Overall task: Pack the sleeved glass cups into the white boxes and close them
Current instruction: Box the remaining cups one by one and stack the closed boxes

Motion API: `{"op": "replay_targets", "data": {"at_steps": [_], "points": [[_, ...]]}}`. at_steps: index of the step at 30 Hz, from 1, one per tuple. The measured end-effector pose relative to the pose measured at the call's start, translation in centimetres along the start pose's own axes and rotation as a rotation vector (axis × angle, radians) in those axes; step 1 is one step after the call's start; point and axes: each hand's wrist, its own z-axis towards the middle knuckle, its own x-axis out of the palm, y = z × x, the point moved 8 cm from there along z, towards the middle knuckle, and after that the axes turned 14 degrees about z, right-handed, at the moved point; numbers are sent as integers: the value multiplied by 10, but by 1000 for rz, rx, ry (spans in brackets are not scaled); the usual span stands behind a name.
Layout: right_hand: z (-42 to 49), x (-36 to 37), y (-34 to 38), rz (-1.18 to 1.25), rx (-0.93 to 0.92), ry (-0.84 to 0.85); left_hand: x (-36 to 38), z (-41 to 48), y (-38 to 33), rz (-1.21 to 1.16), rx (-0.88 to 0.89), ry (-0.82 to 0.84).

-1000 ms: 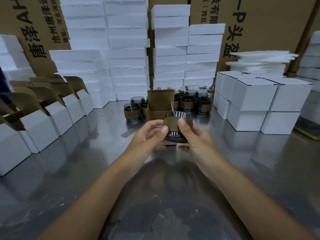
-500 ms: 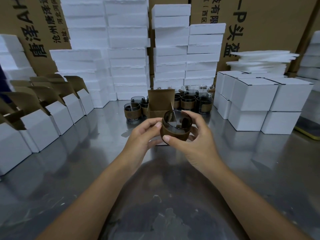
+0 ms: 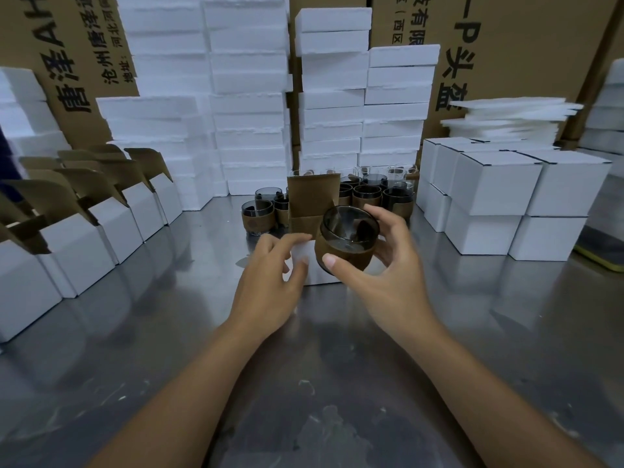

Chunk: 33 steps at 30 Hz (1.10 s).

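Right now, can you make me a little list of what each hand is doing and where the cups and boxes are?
Right hand: holds a sleeved glass cup
Left hand: fingers fairly straight, touching the open white box
Box lid: standing up, brown inside
Waiting cups: behind the box, on the metal table
Open boxes: in a row on the left
Closed boxes: stacked on the right
Cup in box yet: no
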Motion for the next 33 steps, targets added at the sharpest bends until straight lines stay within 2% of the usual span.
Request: {"op": "replay_targets", "data": {"at_steps": [7,14,22,28,33], "points": [[-2,3,14,-32,-81,17,-9,-3,-17,-33,115,-46],[-1,2,20,3,-87,2,-11,-8,-33,-74,242,-63],[1,-2,17,18,-61,-34,-11,-10,-40,-92,311,-77],[1,-3,19,-65,-122,-41,-9,-10,-38,-93,319,-66],[-1,1,23,-266,-212,1,-11,-11,-42,-128,366,-73]]}}
